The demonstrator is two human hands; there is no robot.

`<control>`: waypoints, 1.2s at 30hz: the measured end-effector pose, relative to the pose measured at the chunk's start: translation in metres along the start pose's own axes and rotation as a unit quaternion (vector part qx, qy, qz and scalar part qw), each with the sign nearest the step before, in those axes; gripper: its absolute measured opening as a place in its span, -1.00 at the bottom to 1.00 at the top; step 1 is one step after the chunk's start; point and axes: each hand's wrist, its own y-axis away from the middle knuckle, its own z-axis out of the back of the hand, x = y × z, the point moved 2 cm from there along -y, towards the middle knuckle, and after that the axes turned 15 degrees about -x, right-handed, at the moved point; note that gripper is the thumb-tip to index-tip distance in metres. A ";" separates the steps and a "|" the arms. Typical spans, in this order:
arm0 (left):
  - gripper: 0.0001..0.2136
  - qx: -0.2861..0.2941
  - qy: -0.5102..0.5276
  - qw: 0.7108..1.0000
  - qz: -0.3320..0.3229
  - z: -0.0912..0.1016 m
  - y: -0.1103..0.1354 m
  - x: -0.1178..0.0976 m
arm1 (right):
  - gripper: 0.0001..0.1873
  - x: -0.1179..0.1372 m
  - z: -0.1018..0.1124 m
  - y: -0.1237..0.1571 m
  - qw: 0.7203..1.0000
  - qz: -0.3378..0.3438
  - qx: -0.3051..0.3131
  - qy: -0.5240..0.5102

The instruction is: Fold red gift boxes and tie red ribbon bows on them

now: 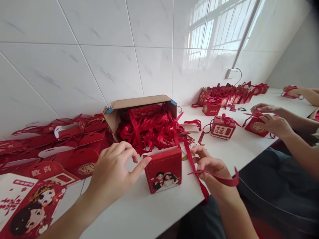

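Note:
A red gift box (163, 169) with a cartoon bride and groom stands upright on the white table in front of me. Beside its upper left corner is my left hand (114, 169), fingers apart and holding nothing. The thumb tip reaches the box's edge; whether it touches, I cannot tell. To the right of the box, my right hand (210, 166) pinches a red ribbon (230, 180), whose loose end curls out to the right. Another length of ribbon (190, 159) runs down past that hand and hangs over the table edge.
A cardboard carton (142, 100) full of red ribbons lies behind the box. Red gift boxes (72, 159) crowd the left side; finished ones (224, 94) line the wall. A co-worker's hands (271, 119) handle a ribboned box (256, 127) at right, near another box (223, 127).

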 end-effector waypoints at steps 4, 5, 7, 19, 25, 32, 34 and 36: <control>-0.76 0.016 0.073 0.996 0.046 -0.002 0.004 0.001 | -0.92 -0.015 -0.018 -0.004 0.998 0.039 -0.016 0.039; -0.78 0.001 0.090 0.995 0.051 -0.002 0.004 -0.001 | -0.92 -0.019 -0.022 -0.004 0.998 0.042 -0.018 0.034; -0.81 -0.026 0.122 0.990 0.065 -0.004 0.004 -0.005 | -0.92 -0.026 -0.030 -0.006 0.999 0.039 -0.014 0.014; -0.83 0.106 0.352 0.897 0.244 -0.027 0.006 -0.009 | -0.88 -0.046 -0.047 0.002 0.994 0.085 -0.025 0.069; -0.85 0.101 0.303 0.938 0.135 -0.030 0.008 -0.010 | -0.85 -0.044 -0.052 0.004 0.979 0.130 -0.062 0.142; -0.88 0.089 0.332 0.932 0.114 -0.035 0.011 -0.011 | -0.87 -0.042 -0.055 0.004 0.972 0.143 -0.087 0.165; -0.87 0.104 0.336 0.928 0.123 -0.034 0.010 -0.011 | -0.87 -0.043 -0.055 0.004 0.971 0.146 -0.097 0.164; -0.86 0.115 0.334 0.926 0.131 -0.032 0.009 -0.012 | -0.86 -0.043 -0.054 0.005 0.971 0.149 -0.115 0.149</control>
